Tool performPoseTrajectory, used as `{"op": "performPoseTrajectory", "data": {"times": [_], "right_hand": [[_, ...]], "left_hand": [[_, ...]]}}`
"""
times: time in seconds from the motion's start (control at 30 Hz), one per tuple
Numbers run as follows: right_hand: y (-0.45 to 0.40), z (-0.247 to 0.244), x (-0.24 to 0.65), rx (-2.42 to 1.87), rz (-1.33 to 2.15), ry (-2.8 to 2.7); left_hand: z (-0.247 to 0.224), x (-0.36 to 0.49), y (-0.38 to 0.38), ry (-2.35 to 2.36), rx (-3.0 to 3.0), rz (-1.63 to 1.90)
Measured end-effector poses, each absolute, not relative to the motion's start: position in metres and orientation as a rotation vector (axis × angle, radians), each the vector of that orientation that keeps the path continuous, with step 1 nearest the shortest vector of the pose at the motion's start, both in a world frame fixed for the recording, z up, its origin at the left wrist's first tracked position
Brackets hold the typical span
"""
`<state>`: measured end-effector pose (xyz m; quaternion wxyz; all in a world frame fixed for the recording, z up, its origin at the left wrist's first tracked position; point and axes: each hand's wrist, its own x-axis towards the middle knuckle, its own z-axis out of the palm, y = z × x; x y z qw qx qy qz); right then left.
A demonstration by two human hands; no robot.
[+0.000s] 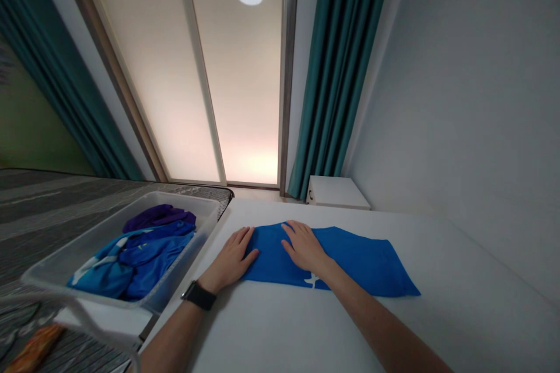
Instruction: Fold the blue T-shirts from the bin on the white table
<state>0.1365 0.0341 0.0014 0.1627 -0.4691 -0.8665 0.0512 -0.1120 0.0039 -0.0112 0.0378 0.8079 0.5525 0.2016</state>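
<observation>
From the head view, I can see a blue cloth [361,259] laid flat on a white table [271,326], running lengthwise from left to right, with a small white mark [312,281] at its near edge. Its left end lies by the left hand [233,259]: the fingertips rest near the far left corner, and the thumb stretches over the fabric, pointing right. The right hand [305,249] lies across the left half of the cloth, fingertips at the far edge, thumb angled out toward the left hand. A patch of blue shows between the two hands, and the longer stretch runs out to the right, finishing in a slanted end.

Both hands are palm down, fingers extended and lying loosely side by side, thumbs held away; I see no fabric pinched in either. The left forearm [172,329] comes up from the bottom left, a black watch [200,296] at its wrist, and leans rightward. The right forearm [371,317] slants in from the bottom right and crosses the near edge of the cloth just beside the white mark.

Beside the table's left edge, a translucent bin [175,277] holds blue and purple clothes [157,256].
</observation>
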Motion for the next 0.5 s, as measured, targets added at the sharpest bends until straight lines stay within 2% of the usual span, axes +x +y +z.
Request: {"op": "performPoseTrajectory", "data": {"times": [0.23,0.5], "right_hand": [[-0.008,-0.019,0.125,-1.246,0.221,-2.583],[-0.009,-0.014,0.134,-1.277,0.305,-2.589]], "left_hand": [[-0.027,-0.094,-0.012,1.725,2.708,0.493],[-0.036,-0.100,-0.015,1.770,2.684,0.477]]}}
